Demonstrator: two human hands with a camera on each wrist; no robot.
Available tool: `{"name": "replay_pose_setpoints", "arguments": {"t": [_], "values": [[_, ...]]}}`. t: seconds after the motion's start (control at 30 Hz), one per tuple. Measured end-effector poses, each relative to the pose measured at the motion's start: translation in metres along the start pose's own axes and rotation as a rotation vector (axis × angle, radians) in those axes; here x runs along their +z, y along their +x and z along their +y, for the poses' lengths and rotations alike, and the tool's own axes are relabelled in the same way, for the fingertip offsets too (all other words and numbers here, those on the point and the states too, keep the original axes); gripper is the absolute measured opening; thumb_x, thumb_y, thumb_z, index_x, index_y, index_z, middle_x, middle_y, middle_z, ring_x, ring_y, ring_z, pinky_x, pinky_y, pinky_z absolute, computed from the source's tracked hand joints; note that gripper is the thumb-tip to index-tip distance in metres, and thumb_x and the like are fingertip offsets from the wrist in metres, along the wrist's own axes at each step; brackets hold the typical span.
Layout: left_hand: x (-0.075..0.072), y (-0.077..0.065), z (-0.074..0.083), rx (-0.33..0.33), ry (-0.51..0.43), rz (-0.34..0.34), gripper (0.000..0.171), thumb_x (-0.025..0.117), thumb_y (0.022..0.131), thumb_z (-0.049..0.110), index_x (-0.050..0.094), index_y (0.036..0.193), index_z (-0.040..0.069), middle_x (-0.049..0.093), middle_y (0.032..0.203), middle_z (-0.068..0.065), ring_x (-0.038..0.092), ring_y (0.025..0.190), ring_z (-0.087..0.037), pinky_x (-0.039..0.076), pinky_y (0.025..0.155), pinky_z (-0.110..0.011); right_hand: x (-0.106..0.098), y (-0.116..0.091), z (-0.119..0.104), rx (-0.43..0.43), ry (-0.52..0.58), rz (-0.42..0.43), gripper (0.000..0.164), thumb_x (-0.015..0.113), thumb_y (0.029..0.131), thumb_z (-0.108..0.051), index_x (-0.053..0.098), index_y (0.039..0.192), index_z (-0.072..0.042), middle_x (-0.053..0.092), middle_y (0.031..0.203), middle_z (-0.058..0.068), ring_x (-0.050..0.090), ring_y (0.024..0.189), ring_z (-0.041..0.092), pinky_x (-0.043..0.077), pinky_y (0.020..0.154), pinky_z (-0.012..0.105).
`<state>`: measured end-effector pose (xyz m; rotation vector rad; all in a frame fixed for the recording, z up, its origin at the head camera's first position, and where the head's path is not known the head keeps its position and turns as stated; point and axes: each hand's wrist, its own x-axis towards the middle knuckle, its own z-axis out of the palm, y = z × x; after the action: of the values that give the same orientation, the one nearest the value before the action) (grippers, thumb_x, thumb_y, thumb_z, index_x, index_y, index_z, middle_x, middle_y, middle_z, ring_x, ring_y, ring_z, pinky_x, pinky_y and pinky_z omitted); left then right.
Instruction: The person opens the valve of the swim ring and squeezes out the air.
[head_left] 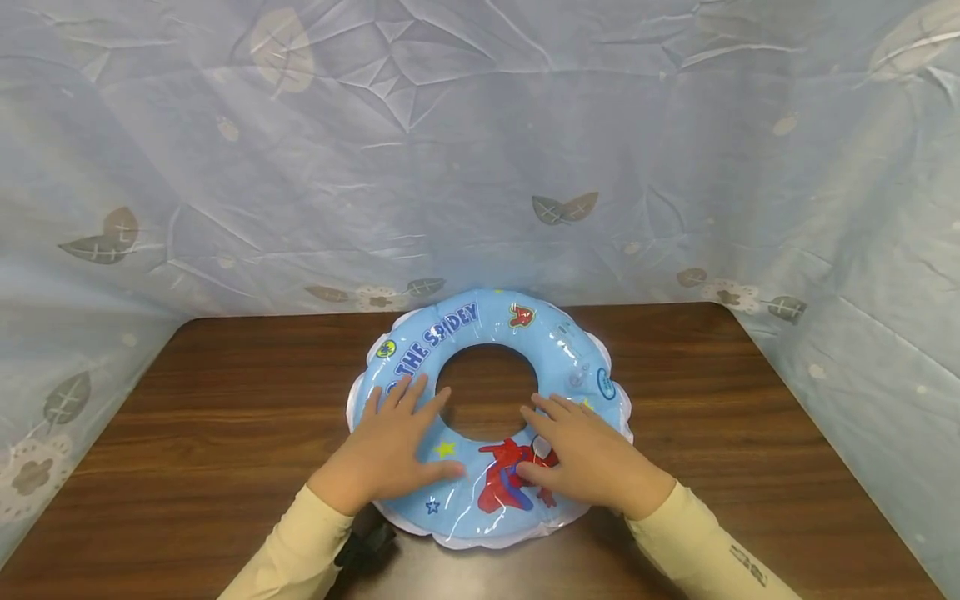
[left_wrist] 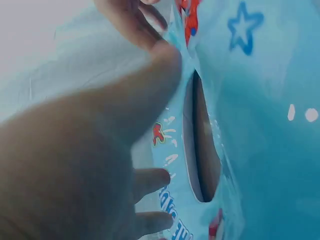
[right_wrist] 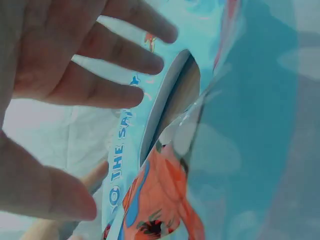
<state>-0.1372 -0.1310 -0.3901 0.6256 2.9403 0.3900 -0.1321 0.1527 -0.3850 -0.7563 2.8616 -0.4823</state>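
Observation:
A light blue inflatable swim ring (head_left: 491,321) with a scalloped white edge lies on the brown wooden table (head_left: 247,417). It bears a red and blue cartoon figure, stars and blue lettering. My left hand (head_left: 393,450) is over the ring's left side, its fingers spread and straight. Over the right side, beside the cartoon figure, is my right hand (head_left: 592,458), fingers also extended. Neither hand grips the ring; whether the palms touch it is not clear. In the right wrist view, the right hand's fingers (right_wrist: 125,57) spread in front of the ring (right_wrist: 240,150).
Blue-grey cloth (head_left: 480,167) printed with leaves hangs behind the table and along both sides. The ring's far edge lies close to the back cloth. A black object (head_left: 367,537) is at my left wrist, partly hidden by the sleeve.

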Motion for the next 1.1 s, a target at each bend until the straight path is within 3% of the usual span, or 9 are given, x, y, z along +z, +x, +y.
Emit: {"name": "replay_pose_setpoints", "arguments": {"t": [0.23,0.43,0.57,0.83,1.1], "values": [[-0.001,0.001,-0.007,-0.016,0.052,0.063,0.094,0.084,0.079,0.056,0.050,0.154,0.011,0.038,0.162,-0.024,0.027,0.152,-0.049,0.015,0.118,-0.074,0.002,-0.002,-0.007,0.159,-0.022,0.037,0.076,0.074,0.088,-0.053,0.060,0.141,-0.001,0.056,0.145,0.025,0.048,0.138,0.049,0.035,0.109,0.074],[0.002,0.003,-0.008,-0.034,0.019,-0.023,0.096,0.086,0.075,0.060,0.054,0.150,0.009,0.039,0.161,-0.024,0.028,0.151,-0.048,0.022,0.117,-0.072,0.008,0.000,-0.007,0.198,-0.050,0.008,0.075,0.079,0.084,-0.050,0.063,0.137,0.000,0.061,0.138,0.024,0.054,0.133,0.046,0.052,0.099,0.063],[0.005,0.004,-0.008,-0.041,0.016,-0.044,0.094,0.085,0.076,0.060,0.056,0.148,0.007,0.039,0.161,-0.024,0.028,0.151,-0.047,0.022,0.117,-0.072,0.012,0.003,-0.005,0.230,-0.032,-0.027,0.075,0.080,0.083,-0.050,0.063,0.138,-0.001,0.060,0.141,0.023,0.052,0.135,0.046,0.055,0.094,0.061],[0.011,0.004,-0.006,-0.031,0.036,-0.018,0.091,0.086,0.076,0.057,0.058,0.147,0.007,0.040,0.160,-0.025,0.031,0.149,-0.049,0.024,0.116,-0.073,0.014,0.006,-0.001,0.222,-0.025,-0.057,0.078,0.082,0.082,-0.049,0.062,0.140,-0.001,0.056,0.145,0.025,0.049,0.137,0.048,0.057,0.089,0.060],[0.015,0.005,-0.006,-0.037,0.058,-0.020,0.091,0.086,0.076,0.058,0.057,0.147,0.008,0.042,0.159,-0.025,0.033,0.149,-0.049,0.025,0.115,-0.074,0.019,0.008,0.000,0.215,-0.044,-0.062,0.079,0.081,0.083,-0.048,0.060,0.142,0.000,0.053,0.148,0.025,0.047,0.140,0.049,0.055,0.093,0.061]]}}
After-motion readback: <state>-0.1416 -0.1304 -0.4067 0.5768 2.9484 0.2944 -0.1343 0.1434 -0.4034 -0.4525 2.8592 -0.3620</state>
